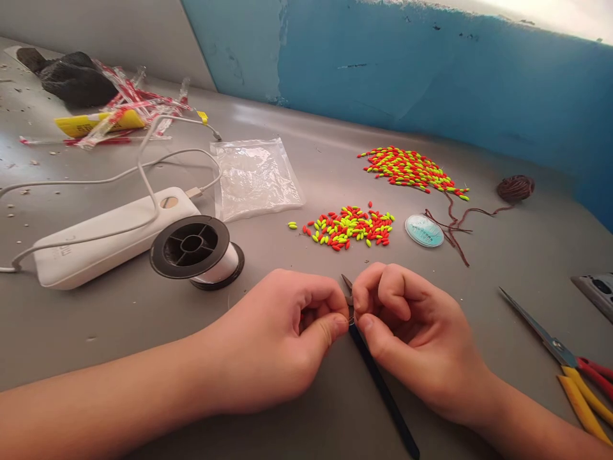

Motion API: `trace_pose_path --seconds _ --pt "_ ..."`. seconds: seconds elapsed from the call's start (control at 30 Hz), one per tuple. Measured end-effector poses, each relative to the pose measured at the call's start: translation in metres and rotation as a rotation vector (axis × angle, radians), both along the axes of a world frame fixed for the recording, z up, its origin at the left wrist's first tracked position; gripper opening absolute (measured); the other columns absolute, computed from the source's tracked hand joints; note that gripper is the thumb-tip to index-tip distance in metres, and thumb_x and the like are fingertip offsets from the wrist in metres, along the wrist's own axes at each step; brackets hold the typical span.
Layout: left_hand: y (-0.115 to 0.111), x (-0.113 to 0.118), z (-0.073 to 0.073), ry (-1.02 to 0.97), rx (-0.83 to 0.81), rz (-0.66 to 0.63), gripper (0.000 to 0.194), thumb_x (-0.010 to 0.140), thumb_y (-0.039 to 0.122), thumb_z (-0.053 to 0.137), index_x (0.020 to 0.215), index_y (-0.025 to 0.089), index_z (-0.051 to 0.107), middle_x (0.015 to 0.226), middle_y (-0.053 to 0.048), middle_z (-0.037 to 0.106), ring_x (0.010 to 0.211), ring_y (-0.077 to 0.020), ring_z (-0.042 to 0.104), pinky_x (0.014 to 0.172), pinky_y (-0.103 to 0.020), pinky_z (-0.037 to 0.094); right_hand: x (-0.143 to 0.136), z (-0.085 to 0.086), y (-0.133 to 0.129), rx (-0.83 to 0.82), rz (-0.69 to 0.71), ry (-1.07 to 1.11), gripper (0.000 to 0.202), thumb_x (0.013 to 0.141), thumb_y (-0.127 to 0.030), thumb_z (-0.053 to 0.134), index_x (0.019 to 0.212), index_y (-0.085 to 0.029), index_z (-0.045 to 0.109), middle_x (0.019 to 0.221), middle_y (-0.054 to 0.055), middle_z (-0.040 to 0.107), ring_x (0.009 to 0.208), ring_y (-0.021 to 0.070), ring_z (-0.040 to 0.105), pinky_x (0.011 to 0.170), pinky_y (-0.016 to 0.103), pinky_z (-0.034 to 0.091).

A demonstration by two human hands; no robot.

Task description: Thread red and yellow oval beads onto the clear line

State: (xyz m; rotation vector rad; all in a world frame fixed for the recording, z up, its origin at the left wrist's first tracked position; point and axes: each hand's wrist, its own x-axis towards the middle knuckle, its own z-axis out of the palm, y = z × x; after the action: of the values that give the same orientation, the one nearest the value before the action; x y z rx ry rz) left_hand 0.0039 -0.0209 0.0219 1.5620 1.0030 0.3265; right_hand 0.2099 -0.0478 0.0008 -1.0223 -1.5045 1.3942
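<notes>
My left hand (287, 332) is closed in a pinch, thumb against forefinger, with a bit of red showing inside the curled fingers. Facing it, my right hand (412, 332) pinches too, its other fingers curled. A tiny loop of thin fishing line (352, 321) shows between the two sets of fingertips; its ends are hidden. Below the hands lies a dark-handled pointed tool (383, 390), its metal tip partly covered. Just beyond the hands is a loose pile of small red and yellow-green beads (352, 227). A black spool of clear line (215, 265) stands left of them.
Farther back are a larger heap of red and green beads (412, 167), a round case of hooks (424, 230) and a brown yarn ball (514, 188). Scissors (555, 345) lie right. A white power bank (115, 236), cable, clear packet (256, 179) and wrappers (129, 105) occupy the left.
</notes>
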Motion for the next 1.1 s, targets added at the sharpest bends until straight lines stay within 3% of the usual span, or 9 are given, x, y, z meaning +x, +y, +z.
trace_pose_path --seconds 0.3,0.57,1.1 --pt "0.002 0.0004 -0.0013 0.0 0.005 -0.038 0.023 0.099 0.027 0.051 0.078 0.018 0.056 0.067 0.005 0.045 0.064 -0.0074 0.035 0.055 -0.022 0.03 0.0004 0.0003 -0.0006 0.032 0.027 -0.008 0.033 0.097 -0.007 0.054 0.08 -0.021 0.03 0.094 0.0 0.054 0.08 0.0114 0.049 0.067 0.024 0.042" --pt "0.0004 -0.0002 -0.0017 -0.004 0.014 -0.067 0.022 0.098 0.024 0.051 0.078 0.017 0.057 0.069 0.006 0.048 0.067 -0.0068 0.038 0.058 -0.02 0.033 -0.0014 -0.0003 0.0002 0.058 0.052 -0.038 0.034 0.092 -0.002 0.054 0.079 -0.02 0.029 0.087 -0.002 0.052 0.075 0.01 0.046 0.063 0.024 0.037" --pt "-0.0007 -0.0001 -0.0043 -0.03 0.026 -0.081 0.02 0.097 0.02 0.05 0.082 0.019 0.062 0.073 0.006 0.055 0.07 -0.0062 0.043 0.061 -0.018 0.037 -0.0072 0.0033 -0.0018 0.159 -0.044 -0.124 0.04 0.08 0.002 0.055 0.074 -0.021 0.023 0.075 -0.003 0.05 0.067 0.008 0.044 0.058 0.021 0.037"
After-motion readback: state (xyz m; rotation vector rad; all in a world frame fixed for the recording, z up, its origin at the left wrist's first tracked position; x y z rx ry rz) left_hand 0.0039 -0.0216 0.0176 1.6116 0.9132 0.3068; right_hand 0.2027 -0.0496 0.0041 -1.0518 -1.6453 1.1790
